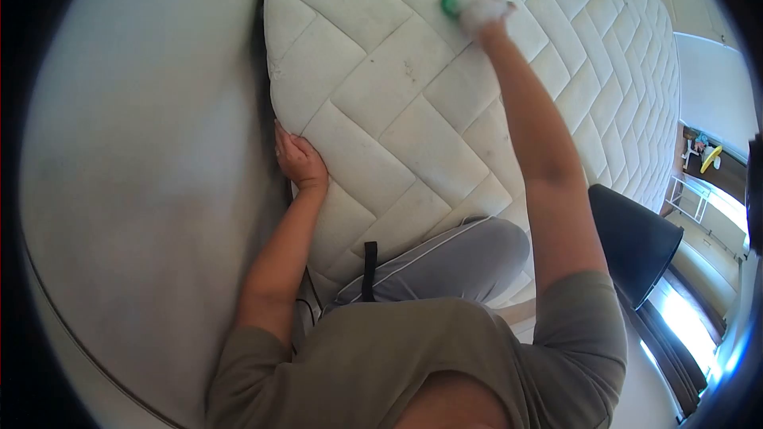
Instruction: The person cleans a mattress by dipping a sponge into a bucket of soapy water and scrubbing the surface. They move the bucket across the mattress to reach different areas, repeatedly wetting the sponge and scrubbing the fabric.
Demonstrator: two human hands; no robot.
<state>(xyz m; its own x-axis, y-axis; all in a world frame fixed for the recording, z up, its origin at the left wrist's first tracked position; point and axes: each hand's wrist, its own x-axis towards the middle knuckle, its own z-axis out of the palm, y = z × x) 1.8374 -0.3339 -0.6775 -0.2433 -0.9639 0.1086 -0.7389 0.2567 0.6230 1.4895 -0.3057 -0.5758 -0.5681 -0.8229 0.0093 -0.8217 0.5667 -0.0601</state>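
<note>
A white quilted mattress (pixel 445 119) stretches away in front of me, with faint dark marks on its cover. My right hand (pixel 486 12), coated in white foam and blurred by motion, reaches far out over it. From under those fingers pokes the rounded end of a green scrub brush (pixel 451 5); foam and the hand hide the remainder. At the mattress's left edge, my left hand (pixel 302 163) has its fingers curled over the side, the fingertips partly hidden in the gap.
A pale, smooth wall-like surface (pixel 143 159) runs close along the left side. One bent knee (pixel 485 258) in grey trousers rests on the mattress. To the right stand a black bin-like container (pixel 636 242) and a white rack (pixel 690 197); a yellow item (pixel 711 159) lies beyond.
</note>
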